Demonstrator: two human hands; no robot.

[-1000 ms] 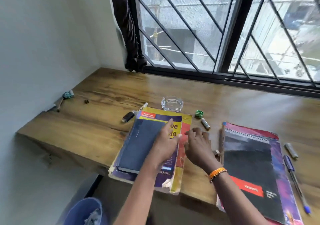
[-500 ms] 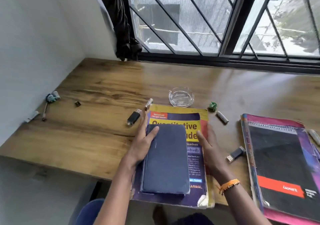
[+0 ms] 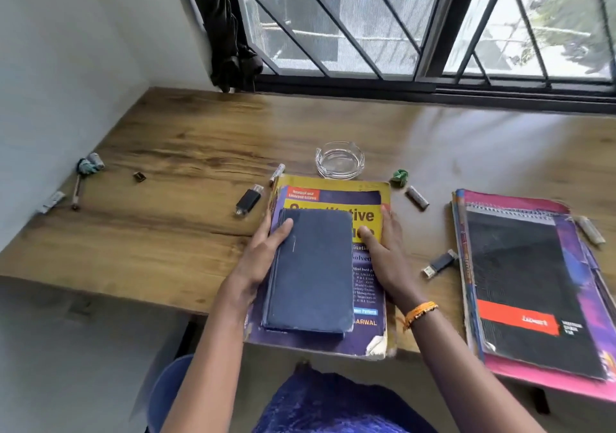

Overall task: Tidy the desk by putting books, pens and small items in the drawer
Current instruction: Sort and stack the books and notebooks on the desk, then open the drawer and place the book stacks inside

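A dark blue book [image 3: 313, 276] lies on a larger yellow and purple book [image 3: 333, 199]; the stack overhangs the front edge of the wooden desk [image 3: 200, 152]. My left hand [image 3: 263, 259] clasps the stack's left side, thumb on the blue cover. My right hand [image 3: 383, 256] clasps the right side, thumb on the yellow cover. A pile of notebooks [image 3: 526, 282] lies to the right. Small items are scattered: a black USB stick [image 3: 248, 199], a second USB stick [image 3: 440, 262], a battery [image 3: 416, 197] and a pen [image 3: 76, 192] by the wall. No drawer is in view.
A glass ashtray [image 3: 340, 159] stands just behind the stack, with a green crumpled scrap [image 3: 400, 177] to its right. A white wall borders the desk on the left and a barred window runs along the back. A blue bin [image 3: 166, 392] sits below the desk's front edge.
The book stack was skewed with both hands on top of it; it now lies square to me and my hands have moved out to its left and right sides.
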